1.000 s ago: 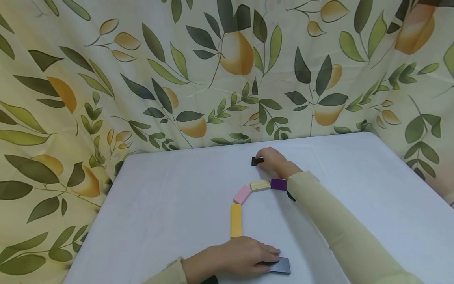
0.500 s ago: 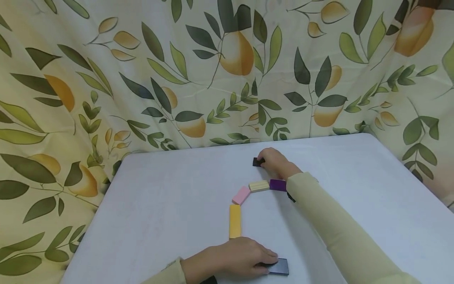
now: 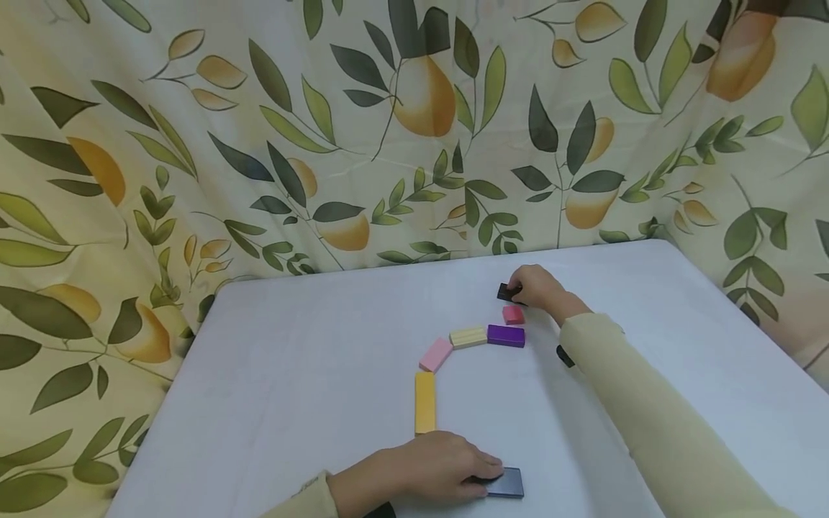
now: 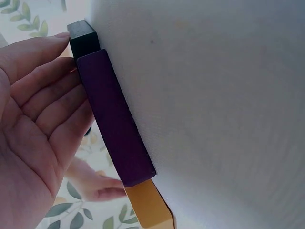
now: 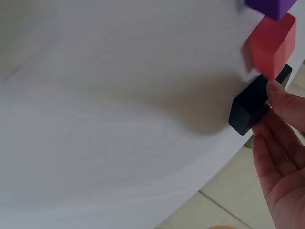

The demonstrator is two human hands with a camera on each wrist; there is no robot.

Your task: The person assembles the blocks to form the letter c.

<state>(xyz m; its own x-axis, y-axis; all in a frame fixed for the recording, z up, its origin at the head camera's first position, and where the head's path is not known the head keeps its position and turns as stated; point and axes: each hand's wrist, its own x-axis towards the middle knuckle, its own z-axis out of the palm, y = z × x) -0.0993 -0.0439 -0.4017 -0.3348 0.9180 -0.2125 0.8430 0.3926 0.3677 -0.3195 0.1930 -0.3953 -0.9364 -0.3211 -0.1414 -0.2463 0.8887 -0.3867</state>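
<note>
- So, the right hand (image 3: pixel 536 288) is out at the far side of the white table (image 3: pixel 311 338), fingers curled round a small black block (image 3: pixel 506 292); the right wrist view shows the fingertips (image 5: pixel 281 98) pinching that black block (image 5: pixel 252 107) by its end.
- Just in front of that sits a red block (image 3: pixel 514 314), close to the black one; in the right wrist view they look like they touch at a corner, but it's hard to be sure.
- The left hand (image 3: pixel 427 467) is down at the near edge, palm down, fingers lying fairly flat on a dark grey-blue block (image 3: pixel 505 483). The fingertips cover its left end, so whether it's pressing or gripping can't be told for sure.
- Between the two hands runs a curved line of flat blocks: a yellow block (image 3: pixel 424 402) pointing away from the person, then a pink block (image 3: pixel 436 355) at an angle, a pale wood block (image 3: pixel 468 337), and a purple block (image 3: pixel 506 335).
- Those four lie end to end, each touching or nearly touching the next.
- The yellow one's near end stops right by the left hand's knuckles.
- Both arms wear pale yellow-green sleeves (image 3: pixel 648 424).
- Behind the table hangs a curtain (image 3: pixel 259 144) printed with leaves and pears.
</note>
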